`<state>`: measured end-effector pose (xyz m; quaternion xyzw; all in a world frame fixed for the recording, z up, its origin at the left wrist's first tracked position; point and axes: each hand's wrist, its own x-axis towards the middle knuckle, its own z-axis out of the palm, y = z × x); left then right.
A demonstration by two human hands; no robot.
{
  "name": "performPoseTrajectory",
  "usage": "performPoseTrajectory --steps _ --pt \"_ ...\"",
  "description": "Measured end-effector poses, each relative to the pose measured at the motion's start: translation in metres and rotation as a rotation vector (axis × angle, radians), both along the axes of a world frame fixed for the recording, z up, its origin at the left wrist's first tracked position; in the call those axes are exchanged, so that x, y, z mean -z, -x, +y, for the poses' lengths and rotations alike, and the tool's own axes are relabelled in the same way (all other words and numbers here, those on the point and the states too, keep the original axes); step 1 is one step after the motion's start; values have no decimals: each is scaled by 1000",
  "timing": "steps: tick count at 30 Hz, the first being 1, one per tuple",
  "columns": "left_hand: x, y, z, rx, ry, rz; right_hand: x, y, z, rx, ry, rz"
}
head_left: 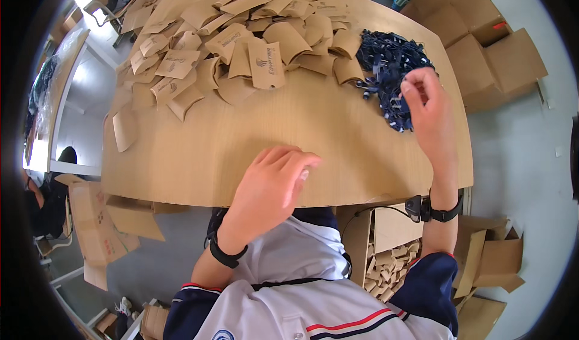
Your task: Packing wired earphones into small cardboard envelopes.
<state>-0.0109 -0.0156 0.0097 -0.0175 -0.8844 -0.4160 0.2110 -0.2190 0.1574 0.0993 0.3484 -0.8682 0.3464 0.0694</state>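
Observation:
Over the near part of the wooden table [253, 135], my left hand [268, 180] is loosely curled, its fingers together and the thumb beneath. The inside of that hand is hidden. My right hand [428, 108] is raised at the right edge of a heap of dark blue corded items [392, 62] with small white bits. Its thumb and index finger meet in a pinch, and anything between them is too small to make out. A large pile of brown cardboard pillow boxes [238, 44] covers the far left and middle of the table, away from both hands.
Below the table's front edge, an open box holds many small cardboard pieces [389, 267]. Empty-looking cartons [491, 255] stand on the floor at right, with more cardboard boxes [476, 44] at far right. Another carton [99, 219] stands at left, near a white-framed table [66, 80].

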Motion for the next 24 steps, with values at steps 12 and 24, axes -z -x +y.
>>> performPoseTrajectory --steps 12,24 --pt "-59 15 33 -49 -254 278 -37 -57 -12 -238 755 -107" --pt "-62 22 34 72 -910 148 1 -102 -33 -572 1191 -638"
